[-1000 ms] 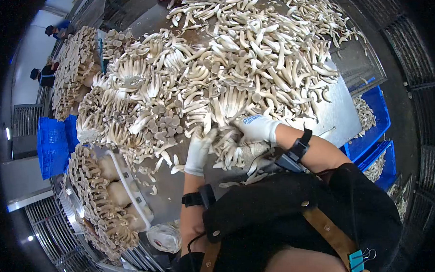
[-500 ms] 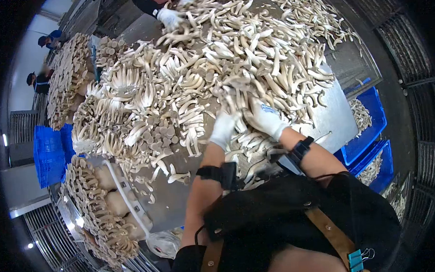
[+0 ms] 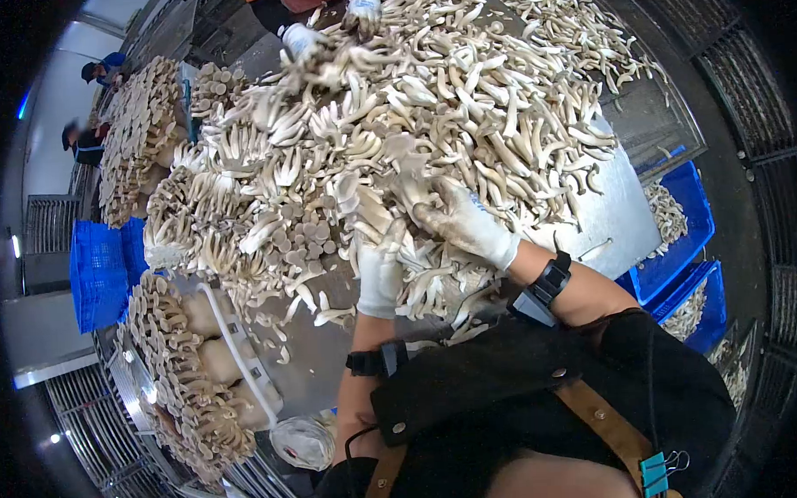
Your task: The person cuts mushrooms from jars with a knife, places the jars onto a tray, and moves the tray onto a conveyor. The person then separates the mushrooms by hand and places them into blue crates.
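Note:
Both my hands wear white gloves, and dark smudges mark the fingers. My left hand (image 3: 380, 274) is closed around a small bunch of mushrooms (image 3: 362, 206), whose pale stems and grey-brown caps stick out ahead of the fingers. Just to its right, my right hand (image 3: 475, 224) has its fingers curled on more mushrooms (image 3: 410, 180), slightly blurred by motion. Under and around both hands spreads a big heap of loose mushrooms (image 3: 490, 114) with thick pale stems. A cluster of rounded grey caps (image 3: 303, 236) lies left of my left hand.
Across the metal table (image 3: 621, 210), a co-worker's gloved hands (image 3: 334, 30) handle mushrooms. Blue crates (image 3: 691, 208) with mushrooms stand at right; another blue crate (image 3: 98, 275) is at left. Mushroom blocks (image 3: 179, 362) sit lower left beside a white rail (image 3: 242, 355). Two people stand farther back.
My hands have moved apart: the left has shifted left and down with its mushrooms, while the right has moved slightly left. The co-worker's hands have moved, and the camera view has shifted slightly.

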Demonstrator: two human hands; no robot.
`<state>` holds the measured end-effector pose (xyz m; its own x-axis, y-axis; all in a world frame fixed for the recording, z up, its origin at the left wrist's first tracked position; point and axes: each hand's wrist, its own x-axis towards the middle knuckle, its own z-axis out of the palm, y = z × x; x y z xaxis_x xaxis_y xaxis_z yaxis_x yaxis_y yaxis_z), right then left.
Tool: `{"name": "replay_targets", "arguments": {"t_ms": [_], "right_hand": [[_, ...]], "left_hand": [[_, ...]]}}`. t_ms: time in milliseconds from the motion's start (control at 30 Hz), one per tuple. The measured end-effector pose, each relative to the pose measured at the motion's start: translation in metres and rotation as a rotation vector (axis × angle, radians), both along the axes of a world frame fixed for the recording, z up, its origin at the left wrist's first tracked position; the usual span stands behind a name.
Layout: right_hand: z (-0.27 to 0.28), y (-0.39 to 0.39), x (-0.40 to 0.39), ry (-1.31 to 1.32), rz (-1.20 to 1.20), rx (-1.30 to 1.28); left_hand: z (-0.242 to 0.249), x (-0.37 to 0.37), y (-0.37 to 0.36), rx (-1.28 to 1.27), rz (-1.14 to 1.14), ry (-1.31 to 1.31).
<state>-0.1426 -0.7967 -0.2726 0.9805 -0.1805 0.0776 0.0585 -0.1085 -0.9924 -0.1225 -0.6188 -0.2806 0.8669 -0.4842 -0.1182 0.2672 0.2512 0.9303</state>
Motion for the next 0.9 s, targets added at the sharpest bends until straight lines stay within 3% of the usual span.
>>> {"name": "replay_targets", "arguments": {"t_ms": [100,133,167,200,233,267,333,433,467,500,533,567,600,633,667,700,767,833,867,900], "right_hand": [[0.027,-0.004,-0.003,-0.05,0.115,-0.031],[0.057,-0.006,-0.011,0.129,0.119,0.028],[0.055,-0.007,-0.011,0.123,0.118,0.027],[0.05,-0.009,-0.011,0.058,0.155,-0.068],[0.047,-0.011,-0.011,-0.005,0.19,-0.165],[0.048,-0.005,-0.017,0.087,0.153,-0.104],[0.055,-0.009,-0.021,0.06,0.17,-0.129],[0.039,-0.012,-0.019,0.101,0.242,-0.194],[0.041,-0.011,-0.023,0.059,0.332,-0.338],[0.042,-0.012,-0.027,0.017,0.426,-0.483],[0.037,-0.014,-0.027,-0.157,0.412,-0.438],[0.047,-0.017,-0.027,-0.159,0.413,-0.437],[0.059,-0.021,-0.028,0.034,0.441,-0.159],[0.067,-0.022,-0.029,0.224,0.46,0.12],[0.064,-0.014,-0.025,0.163,0.327,0.16],[0.065,-0.011,-0.029,-0.079,0.244,-0.126],[0.041,-0.013,-0.024,0.099,0.288,-0.057],[0.039,-0.019,-0.02,0.192,0.223,0.214],[0.029,-0.018,-0.017,0.106,0.159,0.171],[0.027,-0.019,-0.019,0.107,0.16,0.171]], "left_hand": [[0.033,-0.013,-0.016,0.053,0.016,-0.05],[0.045,-0.013,-0.018,-0.014,0.113,0.089],[0.05,-0.013,-0.017,-0.081,0.205,0.231],[0.009,0.002,0.008,0.107,-0.023,0.082],[0.017,-0.002,0.004,0.104,-0.027,0.078],[0.036,-0.012,-0.002,0.125,-0.055,0.025],[0.072,-0.026,-0.016,0.004,0.002,0.014],[0.056,-0.018,-0.008,0.063,0.016,0.12],[0.073,-0.027,-0.029,0.083,0.086,-0.173],[0.064,-0.024,-0.022,0.081,0.083,-0.172],[0.046,-0.016,-0.008,0.101,0.062,-0.053],[0.044,-0.013,-0.003,0.123,0.042,0.065],[0.04,-0.012,-0.005,-0.043,0.178,0.327],[0.036,-0.014,0.001,-0.041,0.179,0.327],[0.027,-0.015,0.01,0.057,0.051,0.135],[0.016,-0.015,0.015,0.153,-0.079,-0.057],[0.018,-0.024,-0.001,0.096,-0.081,0.019],[0.033,-0.018,0.001,-0.099,0.139,0.228],[0.027,-0.012,0.011,-0.036,0.045,0.17],[0.028,-0.021,0.02,0.278,-0.217,-0.269]]}}
